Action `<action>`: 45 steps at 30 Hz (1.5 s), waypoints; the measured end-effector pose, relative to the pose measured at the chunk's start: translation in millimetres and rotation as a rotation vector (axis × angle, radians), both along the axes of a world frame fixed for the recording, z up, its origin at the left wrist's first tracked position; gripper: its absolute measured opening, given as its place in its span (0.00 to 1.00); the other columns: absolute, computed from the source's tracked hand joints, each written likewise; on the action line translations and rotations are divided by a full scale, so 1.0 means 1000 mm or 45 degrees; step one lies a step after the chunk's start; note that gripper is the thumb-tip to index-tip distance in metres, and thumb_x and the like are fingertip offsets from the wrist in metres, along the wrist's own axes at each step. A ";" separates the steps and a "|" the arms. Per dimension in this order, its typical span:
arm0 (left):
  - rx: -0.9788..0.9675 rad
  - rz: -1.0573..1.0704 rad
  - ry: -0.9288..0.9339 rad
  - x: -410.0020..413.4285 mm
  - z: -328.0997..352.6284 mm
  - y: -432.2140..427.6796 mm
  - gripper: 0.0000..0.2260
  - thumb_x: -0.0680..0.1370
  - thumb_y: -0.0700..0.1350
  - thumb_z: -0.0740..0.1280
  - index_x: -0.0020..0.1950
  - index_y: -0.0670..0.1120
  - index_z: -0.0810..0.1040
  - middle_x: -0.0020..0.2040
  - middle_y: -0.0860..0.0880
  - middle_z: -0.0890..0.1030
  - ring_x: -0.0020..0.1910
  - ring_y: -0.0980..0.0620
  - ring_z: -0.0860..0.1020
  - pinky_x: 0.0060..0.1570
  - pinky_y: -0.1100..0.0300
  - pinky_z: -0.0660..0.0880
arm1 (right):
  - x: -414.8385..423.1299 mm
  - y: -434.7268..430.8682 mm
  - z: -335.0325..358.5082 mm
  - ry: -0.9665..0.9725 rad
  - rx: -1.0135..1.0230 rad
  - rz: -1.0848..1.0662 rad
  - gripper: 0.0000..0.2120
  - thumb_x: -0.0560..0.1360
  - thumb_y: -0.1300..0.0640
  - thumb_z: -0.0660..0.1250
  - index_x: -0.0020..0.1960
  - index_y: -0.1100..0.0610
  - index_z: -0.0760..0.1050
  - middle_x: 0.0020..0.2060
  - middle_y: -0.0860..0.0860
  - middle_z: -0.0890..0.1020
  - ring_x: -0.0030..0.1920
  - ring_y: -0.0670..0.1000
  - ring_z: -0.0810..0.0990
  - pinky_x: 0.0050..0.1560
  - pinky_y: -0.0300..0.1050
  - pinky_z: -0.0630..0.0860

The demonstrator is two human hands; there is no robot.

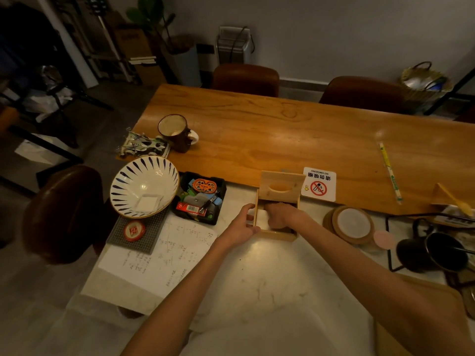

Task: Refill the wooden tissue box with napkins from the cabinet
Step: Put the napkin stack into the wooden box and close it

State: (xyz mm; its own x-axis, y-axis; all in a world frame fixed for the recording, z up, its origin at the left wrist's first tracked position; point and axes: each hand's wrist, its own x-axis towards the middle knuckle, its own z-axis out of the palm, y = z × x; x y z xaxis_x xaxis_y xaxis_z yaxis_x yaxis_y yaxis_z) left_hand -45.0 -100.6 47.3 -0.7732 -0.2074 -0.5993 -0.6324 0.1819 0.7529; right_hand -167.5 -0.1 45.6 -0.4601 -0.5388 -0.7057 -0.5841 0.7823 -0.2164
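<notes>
The wooden tissue box (279, 235) sits on the pale marble-like table top, its hinged lid (281, 187) with an oval slot standing upright at the far side. White napkins (261, 219) lie inside. My left hand (243, 224) grips the box's left wall. My right hand (281, 214) reaches down into the box and presses on the napkins, fingers curled. The cabinet is not in view.
A blue-striped bowl (144, 186) stands left on a dark mat, beside a black tray of small items (199, 197). A written sheet (164, 255) lies near left. A no-smoking sign (318, 185), round coasters (352, 224) and a black pot (434, 253) are right. A mug (176, 132) is far left.
</notes>
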 end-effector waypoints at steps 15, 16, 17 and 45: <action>0.008 0.019 0.014 0.002 -0.002 0.001 0.30 0.78 0.38 0.67 0.75 0.53 0.58 0.65 0.44 0.71 0.54 0.49 0.77 0.57 0.55 0.74 | -0.001 0.002 -0.004 -0.025 -0.055 -0.016 0.25 0.75 0.62 0.62 0.72 0.55 0.66 0.66 0.56 0.74 0.65 0.58 0.74 0.63 0.49 0.73; 0.008 0.020 0.013 0.002 -0.003 0.001 0.30 0.78 0.38 0.67 0.75 0.53 0.58 0.65 0.44 0.71 0.54 0.49 0.77 0.58 0.54 0.74 | 0.000 0.002 -0.005 -0.016 -0.055 -0.018 0.24 0.75 0.62 0.63 0.71 0.55 0.66 0.66 0.56 0.75 0.64 0.57 0.74 0.63 0.50 0.73; 0.004 0.022 0.013 0.002 -0.003 0.001 0.30 0.78 0.38 0.67 0.75 0.53 0.58 0.65 0.44 0.71 0.54 0.48 0.77 0.59 0.54 0.75 | -0.001 0.002 -0.007 -0.002 -0.053 -0.022 0.23 0.75 0.62 0.63 0.70 0.55 0.68 0.65 0.56 0.76 0.63 0.57 0.75 0.62 0.50 0.74; -0.181 -0.073 0.052 -0.002 -0.007 0.008 0.28 0.77 0.38 0.65 0.67 0.59 0.54 0.65 0.42 0.69 0.58 0.44 0.76 0.62 0.47 0.74 | 0.013 0.031 0.005 0.188 -0.286 -0.169 0.19 0.75 0.65 0.64 0.65 0.56 0.73 0.61 0.55 0.79 0.60 0.56 0.78 0.60 0.48 0.75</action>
State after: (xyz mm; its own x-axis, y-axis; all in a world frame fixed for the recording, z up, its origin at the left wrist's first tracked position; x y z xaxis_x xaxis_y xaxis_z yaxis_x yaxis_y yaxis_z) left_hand -46.5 -92.6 40.3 -0.8092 -0.2430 -0.5350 -0.5875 0.3233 0.7418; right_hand -154.7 30.7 50.8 -0.6258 -0.6020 -0.4960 -0.5177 0.7962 -0.3132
